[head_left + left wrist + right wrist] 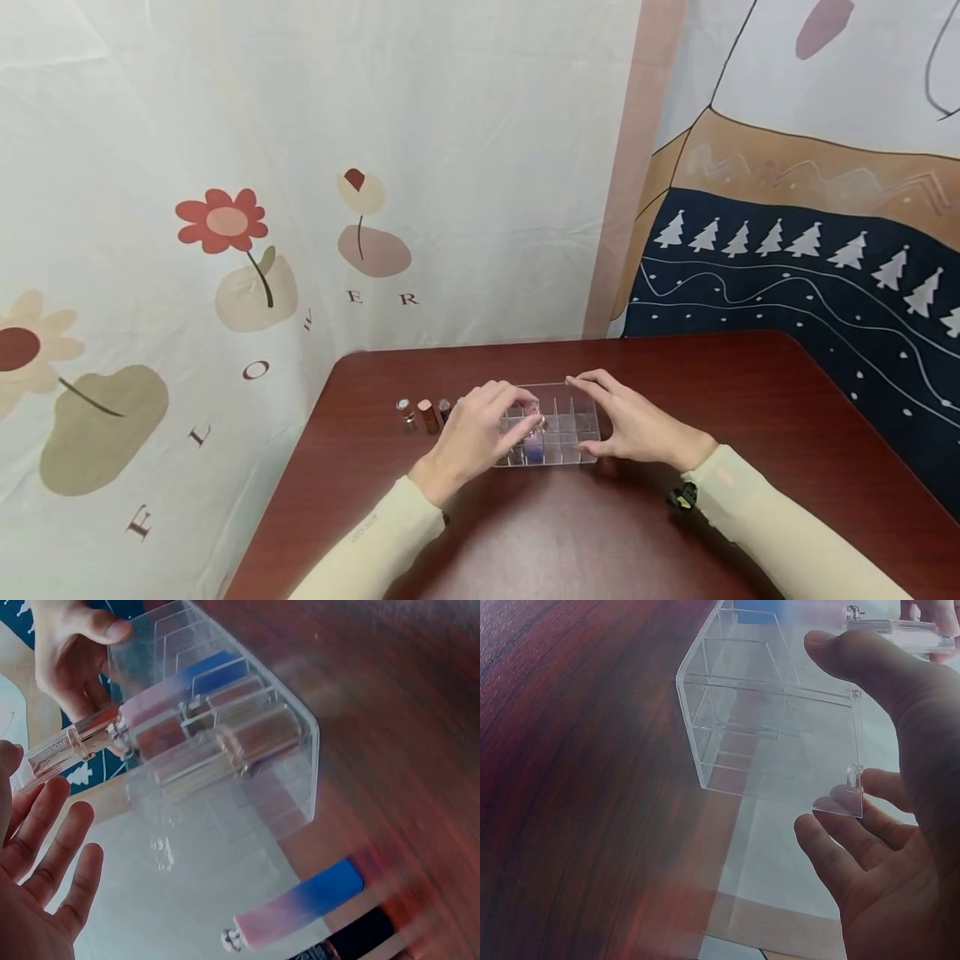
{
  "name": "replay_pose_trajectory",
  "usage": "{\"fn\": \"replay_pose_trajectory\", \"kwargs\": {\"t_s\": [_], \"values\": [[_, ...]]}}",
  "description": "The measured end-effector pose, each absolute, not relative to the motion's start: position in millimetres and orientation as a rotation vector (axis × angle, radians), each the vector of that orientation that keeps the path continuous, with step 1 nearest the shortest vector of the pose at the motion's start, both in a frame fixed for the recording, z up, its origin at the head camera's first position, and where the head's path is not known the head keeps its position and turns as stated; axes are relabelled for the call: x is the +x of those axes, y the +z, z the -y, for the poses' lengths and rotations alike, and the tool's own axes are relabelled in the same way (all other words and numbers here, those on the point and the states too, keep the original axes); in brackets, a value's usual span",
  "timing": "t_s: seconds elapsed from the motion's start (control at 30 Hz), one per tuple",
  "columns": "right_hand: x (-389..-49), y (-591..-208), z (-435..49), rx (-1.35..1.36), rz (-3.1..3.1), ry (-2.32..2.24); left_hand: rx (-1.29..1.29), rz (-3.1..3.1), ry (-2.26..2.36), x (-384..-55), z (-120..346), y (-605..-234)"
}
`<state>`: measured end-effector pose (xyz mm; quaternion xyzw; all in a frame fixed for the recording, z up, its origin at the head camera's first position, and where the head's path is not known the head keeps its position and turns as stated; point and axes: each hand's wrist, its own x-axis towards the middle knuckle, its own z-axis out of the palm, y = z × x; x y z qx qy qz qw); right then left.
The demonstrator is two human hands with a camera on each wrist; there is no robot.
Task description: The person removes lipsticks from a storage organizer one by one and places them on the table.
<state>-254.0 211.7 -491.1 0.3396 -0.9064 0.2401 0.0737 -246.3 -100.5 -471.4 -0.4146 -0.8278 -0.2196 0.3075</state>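
- Far left on the table (570,533), a silver-topped tube (406,410), then a brown tube (428,415), then a dark tube (444,409), all upright in a row; by my left wrist camera, a pink-and-blue tube (300,904) stands there too, nearer the box.
- Here's my left hand (480,421), up over the box's left part; thumb and index nearly closed, pinching the clear end of a copper tube (64,754); other fingers fanned loose; the tube slants at the compartment tops, and whether its lower end is inside I cannot tell.
- Now the clear box (551,457); a second pink-and-blue tube (534,451) sits in it, clear-capped tubes (266,735) beside that.
- And my right hand (637,421), spread wide, holds the box's right end; thumb near side, fingers far side.
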Motion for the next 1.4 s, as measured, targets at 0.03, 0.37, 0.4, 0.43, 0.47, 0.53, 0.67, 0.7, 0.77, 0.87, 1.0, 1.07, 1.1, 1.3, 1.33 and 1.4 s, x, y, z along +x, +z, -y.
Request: {"fn": "replay_pose_trajectory", "kwargs": {"t_s": [0.03,0.37,0.4,0.43,0.47,0.53,0.67,0.7,0.77,0.87,1.0,1.07,1.1,1.3,1.33,1.4], "values": [[-254,-491,-212,1.02,2.72,0.72,-1.094,2.18,-0.59,-246,102,-470],[-254,-490,-210,1.021,2.695,0.706,-1.056,2.148,-0.622,-246,120,-457],[-254,-490,-209,1.02,2.693,0.702,-1.049,2.15,-0.624,-245,123,-456],[-254,-490,-209,1.02,2.691,0.701,-1.044,2.152,-0.627,-245,125,-456],[-254,-490,-209,1.022,2.691,0.7,-1.035,2.154,-0.627,-245,126,-455],[-253,-490,-209,1.024,2.692,0.694,-1.016,2.158,-0.632,-244,131,-454],[-253,-490,-209,1.031,2.699,0.69,-0.982,2.163,-0.645,-242,139,-453],[-253,-490,-209,1.03,2.701,0.691,-0.976,2.166,-0.649,-242,141,-453],[-253,-490,-209,1.029,2.705,0.693,-0.968,2.169,-0.653,-241,145,-452],[-252,-489,-209,1.022,2.713,0.688,-0.961,2.173,-0.649,-241,152,-452],[-252,-489,-210,1.013,2.717,0.688,-0.943,2.179,-0.65,-241,160,-451],[-252,-489,-210,1.014,2.716,0.693,-0.927,2.185,-0.651,-240,164,-452],[-252,-489,-210,1.015,2.715,0.694,-0.916,2.19,-0.65,-239,166,-452],[-252,-489,-209,1.017,2.712,0.706,-0.876,2.213,-0.656,-235,178,-455],[-252,-489,-209,1.016,2.713,0.707,-0.87,2.219,-0.662,-235,180,-456],[-252,-488,-209,1.014,2.716,0.713,-0.858,2.236,-0.67,-235,184,-458]]}}
